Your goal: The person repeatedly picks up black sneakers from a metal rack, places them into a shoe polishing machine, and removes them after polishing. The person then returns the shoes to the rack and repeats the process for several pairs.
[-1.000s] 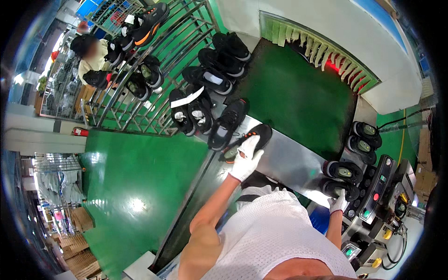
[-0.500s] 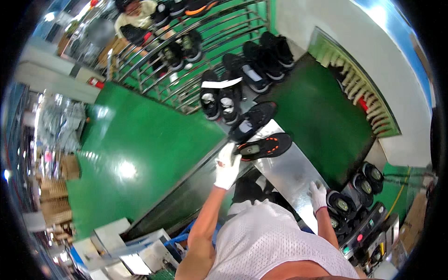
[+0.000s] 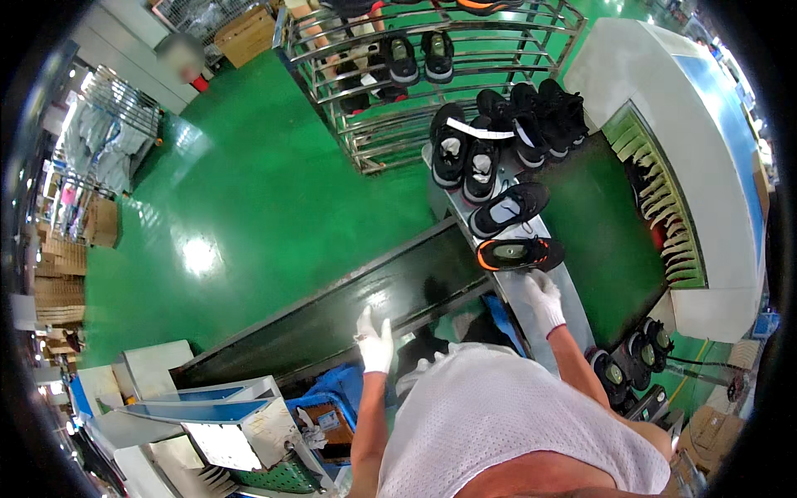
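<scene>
My left hand [image 3: 374, 342], in a white glove, hovers over the near edge of a dark conveyor belt [image 3: 390, 290] with its fingers apart and nothing in it. On the metal ledge [image 3: 540, 319] lies a black sneaker with orange trim [image 3: 516, 254]. My right hand [image 3: 545, 300], gloved too, is just below that sneaker's toe end, fingers stretched toward it; whether they touch cannot be seen. Beyond it sits another black sneaker [image 3: 508, 209]. Further along stands a pair of black sneakers [image 3: 465, 162] with a white paper strip [image 3: 480, 128] lying across them.
A metal rack [image 3: 365, 141] holding shoes stands at the back, a person partly hidden behind it. On the right, a pale machine [image 3: 730, 207] has a fringed opening. Several shoes [image 3: 610, 371] sit at lower right. A blue bin [image 3: 336, 390] is at lower left.
The view has turned. My left hand has left the orange-trimmed sneaker and moved back over the belt. My right hand has gone forward along the ledge to that sneaker.
</scene>
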`<state>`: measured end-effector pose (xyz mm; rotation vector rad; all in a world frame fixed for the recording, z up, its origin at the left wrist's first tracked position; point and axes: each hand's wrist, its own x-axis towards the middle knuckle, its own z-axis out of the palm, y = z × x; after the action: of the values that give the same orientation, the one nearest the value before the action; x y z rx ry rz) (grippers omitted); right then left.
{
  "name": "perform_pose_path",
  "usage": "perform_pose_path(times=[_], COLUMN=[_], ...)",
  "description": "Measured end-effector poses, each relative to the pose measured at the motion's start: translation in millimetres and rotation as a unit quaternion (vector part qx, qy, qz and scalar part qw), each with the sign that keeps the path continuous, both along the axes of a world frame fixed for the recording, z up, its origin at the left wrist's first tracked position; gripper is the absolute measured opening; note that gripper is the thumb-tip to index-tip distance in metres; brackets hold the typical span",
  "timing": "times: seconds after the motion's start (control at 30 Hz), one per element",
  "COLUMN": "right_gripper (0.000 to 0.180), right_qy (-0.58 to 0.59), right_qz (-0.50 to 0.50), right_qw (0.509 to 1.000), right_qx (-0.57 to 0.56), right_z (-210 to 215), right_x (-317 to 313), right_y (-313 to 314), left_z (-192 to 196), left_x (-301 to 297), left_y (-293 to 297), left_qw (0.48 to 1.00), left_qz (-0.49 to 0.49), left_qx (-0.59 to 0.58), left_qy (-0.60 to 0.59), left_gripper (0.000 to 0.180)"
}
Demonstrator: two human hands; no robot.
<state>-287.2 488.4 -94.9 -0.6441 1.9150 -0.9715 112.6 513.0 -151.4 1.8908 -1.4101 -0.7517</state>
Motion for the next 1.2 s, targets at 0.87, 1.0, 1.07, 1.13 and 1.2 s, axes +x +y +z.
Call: perform_pose_path(times=[0.87,1.0,1.07,1.13,1.2], right_gripper=[0.056,0.058,0.051,0.037,0.047], right_qy=[-0.294,-0.385,-0.251,0.026,-0.020], right_qz=[0.497,0.303,0.311,0.423,0.304], right_qw=[0.550,0.540,0.666,0.767,0.895], right_qx=[-0.604,-0.684,-0.630,-0.482,-0.325], right_z=[303,253,263,281,219], right_x=[259,246,188,100,56], right_y=[-87,-61,-58,-67,-45], left_z=[27,36,-44,-43,7], left_x=[60,14,23,12,-22], left_y=[-6,-33,-31,-30,-36], left_qw=[0.987,0.982,0.966,0.977,0.979], left_qz=[-0.016,-0.084,-0.137,-0.159,-0.182], left_qx=[0.153,0.169,0.157,0.122,0.072], left_qy=[0.039,0.028,0.153,0.074,-0.052], left_gripper=[0.055,0.055,0.056,0.059,0.060])
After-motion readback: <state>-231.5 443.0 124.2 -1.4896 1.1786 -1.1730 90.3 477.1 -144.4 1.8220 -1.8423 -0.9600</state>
